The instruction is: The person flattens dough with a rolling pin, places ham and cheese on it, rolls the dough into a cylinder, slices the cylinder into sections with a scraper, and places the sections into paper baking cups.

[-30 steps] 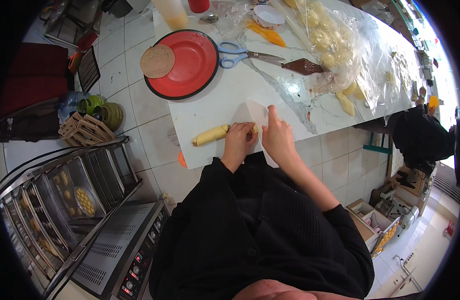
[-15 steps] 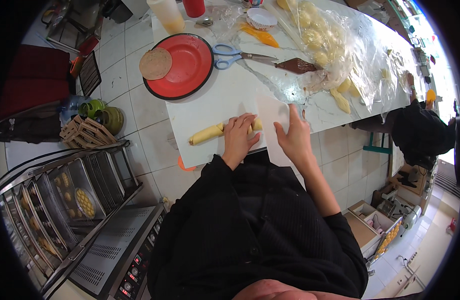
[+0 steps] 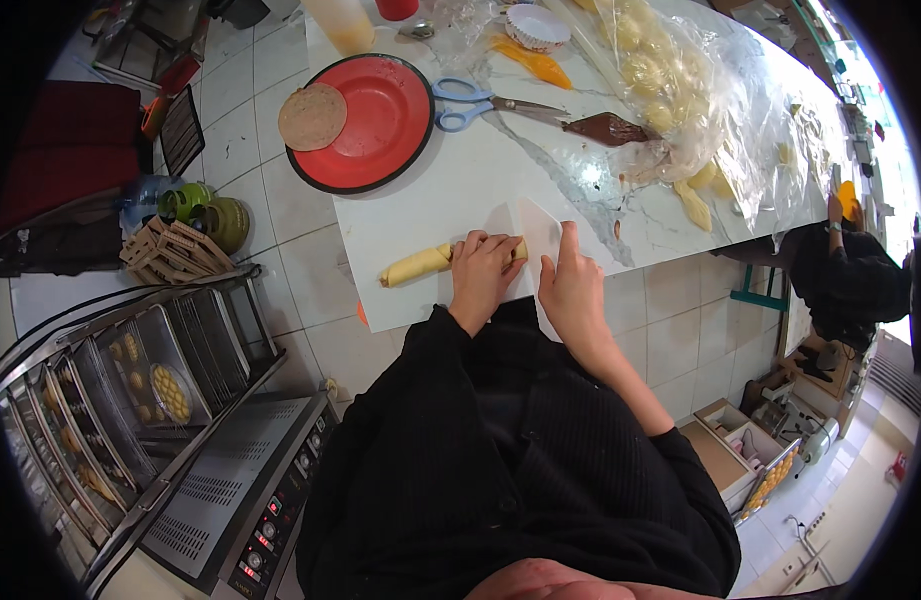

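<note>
A long yellow dough roll [image 3: 415, 266] lies on a white board [image 3: 458, 205] at the table's near edge. My left hand [image 3: 483, 275] is curled over the roll towards its right end, fingers bent against the dough and covering part of it. In my right hand [image 3: 575, 305] is a flat white dough scraper [image 3: 537, 222], gripped with the index finger stretched along it. The scraper stands steeply tilted by the roll's right tip; whether its edge touches the dough cannot be seen.
Behind the board are a red plate [image 3: 380, 115] with a round slice of meat [image 3: 313, 116], blue-handled scissors [image 3: 470, 105] and a brown-filled piping bag [image 3: 605, 128]. Plastic-covered dough balls [image 3: 645, 75] lie further right. A tray rack [image 3: 195, 365] stands left; another person [image 3: 845, 265] is at far right.
My right hand has come slightly left and closed in on the scraper, which now stands more edge-on. My left hand keeps its place on the roll with fingers more bunched. The view has shifted slightly.
</note>
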{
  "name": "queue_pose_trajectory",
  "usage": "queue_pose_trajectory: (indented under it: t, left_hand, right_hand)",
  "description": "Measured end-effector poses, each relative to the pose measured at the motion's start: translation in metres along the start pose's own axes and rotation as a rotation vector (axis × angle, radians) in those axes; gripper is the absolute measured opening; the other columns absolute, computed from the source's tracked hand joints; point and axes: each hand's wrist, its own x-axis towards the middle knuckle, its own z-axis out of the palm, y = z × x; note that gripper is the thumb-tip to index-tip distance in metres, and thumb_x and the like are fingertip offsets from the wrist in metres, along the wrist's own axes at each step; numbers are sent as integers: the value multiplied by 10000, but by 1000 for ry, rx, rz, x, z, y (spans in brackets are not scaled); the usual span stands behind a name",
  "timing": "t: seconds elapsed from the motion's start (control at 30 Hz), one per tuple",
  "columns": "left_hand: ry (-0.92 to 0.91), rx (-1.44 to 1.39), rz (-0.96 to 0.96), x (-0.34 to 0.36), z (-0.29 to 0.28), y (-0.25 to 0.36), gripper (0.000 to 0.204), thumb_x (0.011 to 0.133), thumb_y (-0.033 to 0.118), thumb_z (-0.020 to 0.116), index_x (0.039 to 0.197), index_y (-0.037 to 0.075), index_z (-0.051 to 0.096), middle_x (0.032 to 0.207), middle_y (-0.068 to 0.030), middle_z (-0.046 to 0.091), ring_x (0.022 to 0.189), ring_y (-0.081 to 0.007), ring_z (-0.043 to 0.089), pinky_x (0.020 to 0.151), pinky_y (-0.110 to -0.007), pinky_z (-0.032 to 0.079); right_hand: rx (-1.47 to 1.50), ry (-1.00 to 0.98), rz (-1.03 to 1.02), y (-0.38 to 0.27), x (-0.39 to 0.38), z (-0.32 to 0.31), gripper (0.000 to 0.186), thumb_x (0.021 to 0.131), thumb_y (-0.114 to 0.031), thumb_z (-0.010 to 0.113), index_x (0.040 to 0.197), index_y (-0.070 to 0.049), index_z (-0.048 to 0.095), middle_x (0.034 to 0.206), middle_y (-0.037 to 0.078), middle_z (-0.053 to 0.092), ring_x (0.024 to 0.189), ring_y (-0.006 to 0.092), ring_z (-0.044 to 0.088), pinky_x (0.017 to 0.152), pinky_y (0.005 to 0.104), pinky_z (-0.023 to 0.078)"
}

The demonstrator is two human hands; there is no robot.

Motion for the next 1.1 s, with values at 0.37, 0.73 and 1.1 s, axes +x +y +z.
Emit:
queue_pose_trajectory:
  t: [0.37, 0.73, 1.1]
  left_hand:
    - [-74, -10, -33, 2, 1, -1, 357, 619, 176, 736, 959, 127, 640, 992, -2, 627, 959, -236, 512, 802, -396, 387]
    - [-57, -112, 19, 17, 2, 14, 452, 639, 196, 745, 1070, 150, 613, 1032, 10, 612, 1003, -229, 481, 818, -360, 359]
    - [-38, -52, 54, 16, 12, 10, 325, 672, 200, 727, 984, 136, 663, 941, 25, 651, 935, -209, 508, 803, -341, 352]
  right_hand:
    - [-49, -15, -59, -1, 43, 12, 429, 714, 26, 585, 1085, 26, 370, 681, 242, 583, 676, 431, 589, 595, 492, 462]
    - [43, 272, -135, 33, 15, -41, 490, 723, -24, 617, 1152, 58, 397, 768, 260, 602, 705, 459, 567, 636, 486, 448]
    - [110, 160, -61, 30, 12, -16, 456, 728, -18, 606, 1130, 46, 401, 716, 256, 588, 696, 457, 577, 637, 483, 459]
